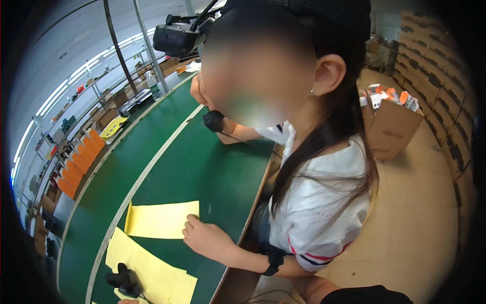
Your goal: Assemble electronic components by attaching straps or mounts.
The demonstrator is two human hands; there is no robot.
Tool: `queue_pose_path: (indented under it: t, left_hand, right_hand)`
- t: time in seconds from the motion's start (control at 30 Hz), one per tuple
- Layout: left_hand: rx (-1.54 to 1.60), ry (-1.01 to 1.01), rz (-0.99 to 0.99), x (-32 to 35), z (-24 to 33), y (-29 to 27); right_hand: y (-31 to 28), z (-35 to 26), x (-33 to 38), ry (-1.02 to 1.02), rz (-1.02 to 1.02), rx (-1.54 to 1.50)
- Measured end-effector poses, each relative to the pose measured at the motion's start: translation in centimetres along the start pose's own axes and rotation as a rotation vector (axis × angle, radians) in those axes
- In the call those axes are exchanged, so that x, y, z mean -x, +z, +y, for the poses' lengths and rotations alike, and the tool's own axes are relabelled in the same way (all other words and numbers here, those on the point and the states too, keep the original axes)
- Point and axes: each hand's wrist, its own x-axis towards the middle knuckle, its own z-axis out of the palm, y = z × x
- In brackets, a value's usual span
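Observation:
At the lower left edge, only a sliver of my left hand (pixel 127 301) shows, with its fingers cut off by the frame. A black device (pixel 122 279) on a cable stands just above it, over overlapping yellow paper sheets (pixel 162 268). My right hand is out of view; a bare arm below a black sleeve (pixel 367 295) shows at the lower right, seemingly mine. Beyond my sheets lies another yellow sheet (pixel 164 220), folded up along its left edge. A co-worker's hand (pixel 207 240) presses its right end, by the look of the arm and cuff.
The green table (pixel 167 167) curves upward, with a pale strip along it. The co-worker in a white shirt (pixel 324 202) sits close on the right, the other arm resting on the table. Orange dividers (pixel 81 162) stand left. A full cardboard box (pixel 390 129) stands behind.

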Motion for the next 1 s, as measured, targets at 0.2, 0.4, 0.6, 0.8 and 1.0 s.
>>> queue_pose_path:
  t: [0.2, 0.4, 0.6, 0.8, 1.0]
  left_hand:
    - [-0.023, 0.077, 0.114, -1.0, 1.2, -0.4]
    - [-0.313, 0.065, 0.216, 0.8, 0.0, -0.4]
    - [-0.591, 0.25, 0.294, -2.3, 3.1, -0.8]
    - [-0.44, 0.237, 0.225, -1.6, 2.2, -0.3]
    - [-0.616, 0.105, -0.046, -1.9, 2.2, -0.5]
  right_hand:
    - [0.4, -0.3, 0.0, -0.036, -0.009, 0.166]
    - [-0.2, -0.5, -0.2, -0.049, -0.021, 0.167]
    - [-0.4, 0.1, -0.1, -0.047, -0.037, 0.188]
    - [-0.2, -0.1, -0.1, -0.075, -0.04, 0.157]
    - [0.1, -0.1, -0.1, -0.044, 0.008, 0.138]
